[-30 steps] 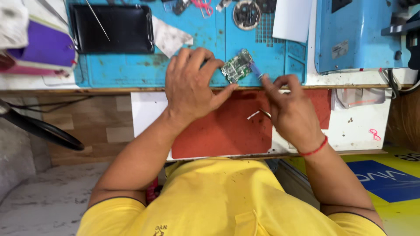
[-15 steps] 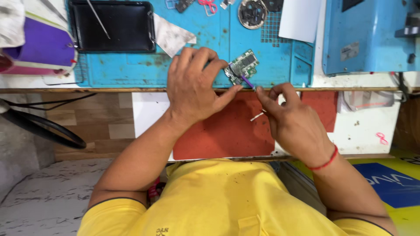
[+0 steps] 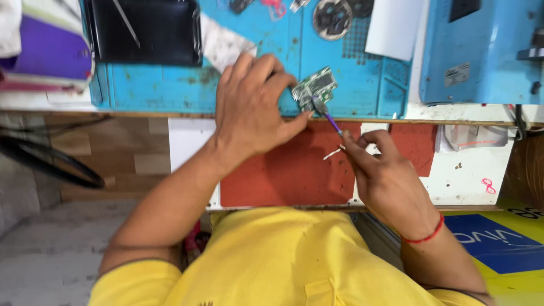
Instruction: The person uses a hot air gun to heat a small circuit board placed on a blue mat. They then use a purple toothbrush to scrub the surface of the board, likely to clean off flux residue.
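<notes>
Circuit board (image 3: pixel 315 88), small, green, irregular in outline, lies on the blue work mat (image 3: pixel 170 90) at the counter's near edge. Left hand (image 3: pixel 252 107) rests just beside it, fingertips pinning its left edge. Right hand (image 3: pixel 385 181) pinches a thin purple-handled brush (image 3: pixel 327 116), bristles touching the board. Black tray (image 3: pixel 144 31) well left.

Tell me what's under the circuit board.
The circuit board lies on the blue mat, steadied by the left hand. Whatever is directly beneath it is covered by the board itself.
</notes>
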